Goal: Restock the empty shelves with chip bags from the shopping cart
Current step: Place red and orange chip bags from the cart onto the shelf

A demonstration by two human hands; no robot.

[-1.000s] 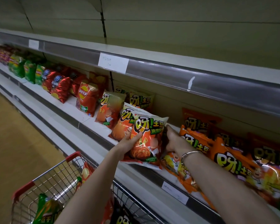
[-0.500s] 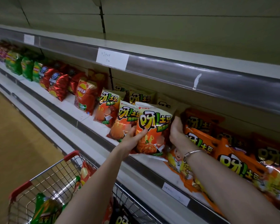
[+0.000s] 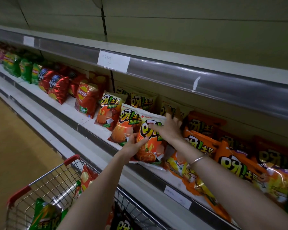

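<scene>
An orange and white chip bag (image 3: 150, 143) stands near the front edge of the white shelf (image 3: 70, 113), between a like bag (image 3: 123, 127) on its left and orange bags (image 3: 199, 143) on its right. My left hand (image 3: 134, 145) grips the bag's lower left side. My right hand (image 3: 169, 128) lies flat on the bag's upper right with fingers spread, a bracelet on the wrist. Below at the lower left stands the shopping cart (image 3: 45, 185) with a green bag (image 3: 43, 214) and a red bag (image 3: 86, 178) inside.
Red bags (image 3: 58, 87), a Lay's bag (image 3: 86, 100) and green bags (image 3: 15, 65) line the shelf to the left. The upper shelf rail (image 3: 173, 70) with a paper label (image 3: 113, 61) overhangs the hands. A lower shelf ledge (image 3: 96, 153) runs between cart and shelf.
The bag has been stood more upright and pushed a little further back on the shelf. My right hand moved from the bag's right edge onto its upper front, fingers spread.
</scene>
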